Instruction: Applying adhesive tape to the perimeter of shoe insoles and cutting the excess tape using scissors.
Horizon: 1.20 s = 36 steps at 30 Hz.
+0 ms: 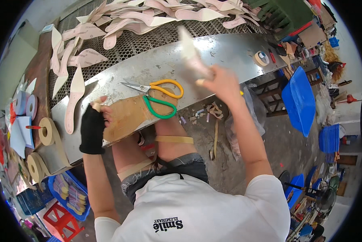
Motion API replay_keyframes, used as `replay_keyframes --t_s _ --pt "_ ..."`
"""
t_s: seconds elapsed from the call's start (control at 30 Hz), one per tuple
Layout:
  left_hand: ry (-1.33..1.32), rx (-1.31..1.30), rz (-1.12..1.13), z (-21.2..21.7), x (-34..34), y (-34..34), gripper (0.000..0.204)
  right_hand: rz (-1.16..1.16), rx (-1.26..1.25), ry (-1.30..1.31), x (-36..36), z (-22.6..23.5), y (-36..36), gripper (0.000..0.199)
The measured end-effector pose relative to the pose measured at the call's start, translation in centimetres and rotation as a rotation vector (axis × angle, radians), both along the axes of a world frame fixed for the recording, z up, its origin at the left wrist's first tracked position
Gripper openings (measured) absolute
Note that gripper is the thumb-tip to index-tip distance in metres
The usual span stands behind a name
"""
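The right hand (225,82) grips one blurred insole-shaped piece (191,54) — it extends beyond the fingers. Orange-and-green scissors (145,88) lie between hands; the gloved left hand (93,128) — I cannot tell its grasp.

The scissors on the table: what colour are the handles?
One yellow handle, one green handle; best seen in the head view.

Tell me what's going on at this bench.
The person's right hand holds up a pale insole, blurred, over the metal table. The left hand, in a black fingerless glove, is by the left end of a brown board; I can't see it holding anything. Scissors lie partly on that board. One loose insole lies left of the glove, and a heap of insoles covers part of the mesh behind.
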State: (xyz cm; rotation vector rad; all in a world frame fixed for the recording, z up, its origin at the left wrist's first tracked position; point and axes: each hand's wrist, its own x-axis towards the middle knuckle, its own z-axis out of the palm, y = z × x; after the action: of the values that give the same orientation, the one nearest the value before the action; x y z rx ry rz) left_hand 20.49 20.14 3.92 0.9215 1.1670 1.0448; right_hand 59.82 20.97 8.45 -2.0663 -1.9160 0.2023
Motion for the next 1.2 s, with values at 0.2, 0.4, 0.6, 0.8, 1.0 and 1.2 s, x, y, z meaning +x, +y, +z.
replay_keyframes --t_s 0.2,0.4,0.6,0.8,1.0,1.2 --pt "-0.028 -0.078 -0.131 -0.1 3.8 -1.6 0.029 -0.226 -0.096 -0.19 2.3 -3.4 4.1 0.053" --pt "0.104 -0.001 0.023 1.4 -3.0 -3.0 0.03 -0.475 0.185 -0.153 20.8 -2.8 9.8 0.052" --pt "0.357 -0.095 0.297 1.1 -7.8 -6.7 0.029 -0.477 0.205 -0.459 34.6 -5.6 13.9 0.057" --pt "0.723 0.136 0.416 0.6 -9.4 -4.5 0.017 -0.429 0.089 -0.204 38.4 -6.3 13.3 0.063" --pt "1.491 0.461 0.334 -0.6 -13.9 1.1 0.041 -0.03 0.425 0.574 24.3 -1.1 10.8 0.032" --pt "0.847 0.016 -0.08 -0.8 -17.9 5.6 0.036 0.538 -0.574 0.972 -3.9 0.4 -4.7 0.026"
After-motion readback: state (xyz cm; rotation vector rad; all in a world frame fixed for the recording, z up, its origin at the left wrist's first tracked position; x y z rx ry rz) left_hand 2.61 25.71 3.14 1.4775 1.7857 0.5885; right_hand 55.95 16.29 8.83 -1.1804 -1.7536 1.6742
